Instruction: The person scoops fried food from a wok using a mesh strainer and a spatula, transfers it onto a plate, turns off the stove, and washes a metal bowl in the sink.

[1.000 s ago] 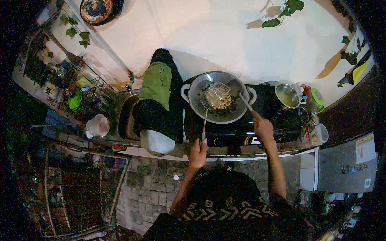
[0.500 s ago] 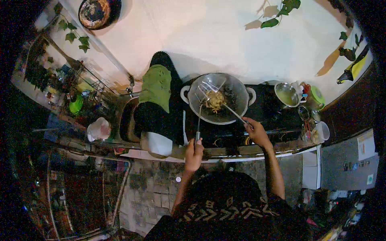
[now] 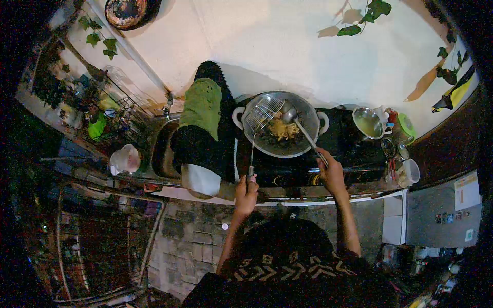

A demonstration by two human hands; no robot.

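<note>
"What's the biggest thing by the hands?"

"The black stove. On its left part sits a wide, round, grey metal wok with two pale loop handles, its inner side dull and darkened toward the bottom."

"And in the wok?"

"Two tools. The turner has a flat head of thin parallel wires, tilted over the far left part, its slim shaft crossing the near rim. Just right of that head is the round bowl of the ladle, whose straight metal shaft slants out over the near right rim."

"How are they held?"

"The left hand is closed around the turner's handle; the right hand grips the ladle's."

"Anything smaller?"

"The food: a ragged, yellowish-brown heap near the middle of the wok, beside the ladle's bowl, paler on top. Its single pieces are too small to make out."
</note>
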